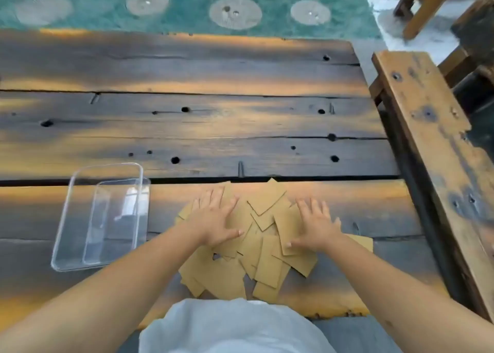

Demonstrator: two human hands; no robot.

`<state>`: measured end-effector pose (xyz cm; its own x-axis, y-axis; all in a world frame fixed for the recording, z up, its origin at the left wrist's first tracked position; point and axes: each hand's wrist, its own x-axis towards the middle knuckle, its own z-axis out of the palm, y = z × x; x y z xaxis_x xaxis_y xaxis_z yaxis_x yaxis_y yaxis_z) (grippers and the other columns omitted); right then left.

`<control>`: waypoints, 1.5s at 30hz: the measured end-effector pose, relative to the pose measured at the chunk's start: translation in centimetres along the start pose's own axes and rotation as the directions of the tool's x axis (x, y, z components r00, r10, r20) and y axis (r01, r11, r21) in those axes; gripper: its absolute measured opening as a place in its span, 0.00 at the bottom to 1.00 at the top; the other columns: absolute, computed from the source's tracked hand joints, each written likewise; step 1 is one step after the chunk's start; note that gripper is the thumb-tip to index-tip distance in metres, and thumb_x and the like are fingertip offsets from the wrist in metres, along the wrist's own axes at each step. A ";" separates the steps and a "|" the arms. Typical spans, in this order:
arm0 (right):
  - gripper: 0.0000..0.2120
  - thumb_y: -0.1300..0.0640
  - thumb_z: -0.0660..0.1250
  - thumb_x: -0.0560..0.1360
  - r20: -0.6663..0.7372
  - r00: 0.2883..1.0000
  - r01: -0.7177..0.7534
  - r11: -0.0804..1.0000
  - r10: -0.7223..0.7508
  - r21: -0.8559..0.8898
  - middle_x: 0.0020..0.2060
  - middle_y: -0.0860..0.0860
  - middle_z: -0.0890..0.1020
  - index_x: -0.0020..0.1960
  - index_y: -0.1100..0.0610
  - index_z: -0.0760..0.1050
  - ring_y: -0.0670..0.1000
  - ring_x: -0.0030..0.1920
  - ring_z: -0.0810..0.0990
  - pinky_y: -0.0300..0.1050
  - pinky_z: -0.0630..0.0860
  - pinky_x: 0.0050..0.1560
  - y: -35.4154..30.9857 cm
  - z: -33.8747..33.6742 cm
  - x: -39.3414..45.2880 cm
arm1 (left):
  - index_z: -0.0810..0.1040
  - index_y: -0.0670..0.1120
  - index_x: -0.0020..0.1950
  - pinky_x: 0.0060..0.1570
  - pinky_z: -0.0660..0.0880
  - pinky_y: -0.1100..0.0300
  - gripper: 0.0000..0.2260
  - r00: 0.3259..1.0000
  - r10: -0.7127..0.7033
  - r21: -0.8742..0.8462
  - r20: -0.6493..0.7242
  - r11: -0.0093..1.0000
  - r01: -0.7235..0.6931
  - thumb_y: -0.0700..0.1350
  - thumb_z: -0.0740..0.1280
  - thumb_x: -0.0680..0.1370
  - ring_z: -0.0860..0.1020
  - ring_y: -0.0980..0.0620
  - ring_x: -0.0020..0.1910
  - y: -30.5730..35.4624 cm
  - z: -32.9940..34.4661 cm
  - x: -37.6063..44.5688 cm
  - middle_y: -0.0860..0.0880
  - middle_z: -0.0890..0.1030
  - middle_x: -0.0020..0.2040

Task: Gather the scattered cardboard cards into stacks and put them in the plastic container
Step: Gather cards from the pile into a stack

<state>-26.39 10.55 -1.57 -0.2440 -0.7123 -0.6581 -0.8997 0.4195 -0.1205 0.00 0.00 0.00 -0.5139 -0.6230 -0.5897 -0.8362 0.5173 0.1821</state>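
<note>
Several tan cardboard cards (263, 256) lie in a loose overlapping heap on the near plank of the wooden table. My left hand (213, 220) rests flat on the heap's left side, fingers spread. My right hand (315, 225) lies flat on the right side, fingers spread too. Neither hand grips a card. A clear plastic container (66, 211) stands empty to the left of the heap, about a hand's width away from it.
The dark plank table (187, 128) stretches far ahead, with knot holes and gaps between boards. A wooden bench (433, 149) runs along the table's right edge. Beyond the far edge lies a green patterned rug (187, 10); wooden furniture legs (425, 5) stand at top right.
</note>
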 end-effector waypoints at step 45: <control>0.56 0.57 0.81 0.62 0.104 0.993 -0.115 0.537 0.052 0.835 0.61 0.47 0.73 0.76 0.44 0.46 0.52 0.60 0.74 0.54 0.75 0.59 -3.9 3.5 1.2 | 0.35 0.54 0.77 0.70 0.37 0.37 0.32 0.994 0.113 -0.090 0.011 0.990 -0.111 0.61 0.49 0.80 0.30 0.43 0.74 4.8 7.4 5.4 0.50 0.29 0.76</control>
<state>-21.86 10.04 -4.48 -0.2511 -0.6273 -0.7372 -0.1529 0.7777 -0.6097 -5.41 3.42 -8.13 -0.6028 -0.5543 -0.5740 -0.7876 0.5285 0.3168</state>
